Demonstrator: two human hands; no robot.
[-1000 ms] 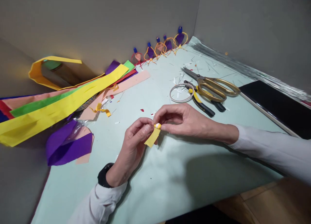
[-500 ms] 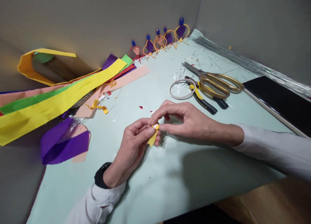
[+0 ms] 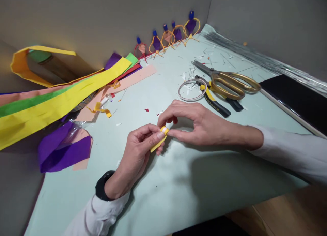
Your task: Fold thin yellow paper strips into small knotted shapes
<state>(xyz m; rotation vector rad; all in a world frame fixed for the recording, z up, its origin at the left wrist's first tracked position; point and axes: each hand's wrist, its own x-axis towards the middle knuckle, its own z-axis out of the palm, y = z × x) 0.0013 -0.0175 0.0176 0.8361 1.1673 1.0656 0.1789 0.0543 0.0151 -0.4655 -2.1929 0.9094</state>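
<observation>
Between my two hands is a small yellow paper strip (image 3: 157,144), rolled at its upper end around something white, with its tail hanging down to the left. My left hand (image 3: 139,149) pinches it between thumb and forefinger. Touching the rolled end from the other side are the thumb and forefinger of my right hand (image 3: 191,123), closed around it. The roll is held a little above the pale green table sheet (image 3: 163,202). What the white core is, I cannot make out.
Gold-handled scissors (image 3: 227,80), yellow-black pliers (image 3: 216,104) and a tape ring (image 3: 192,90) lie beyond my right hand, near a black phone-like slab (image 3: 298,103). Coloured paper strips (image 3: 63,103) and a purple loop (image 3: 66,150) lie left. Several small figures (image 3: 157,43) lean against the wall.
The yellow strip has turned so its tail points further left and shows narrower. My fingers have shifted slightly on the roll. The whole view has moved a little.
</observation>
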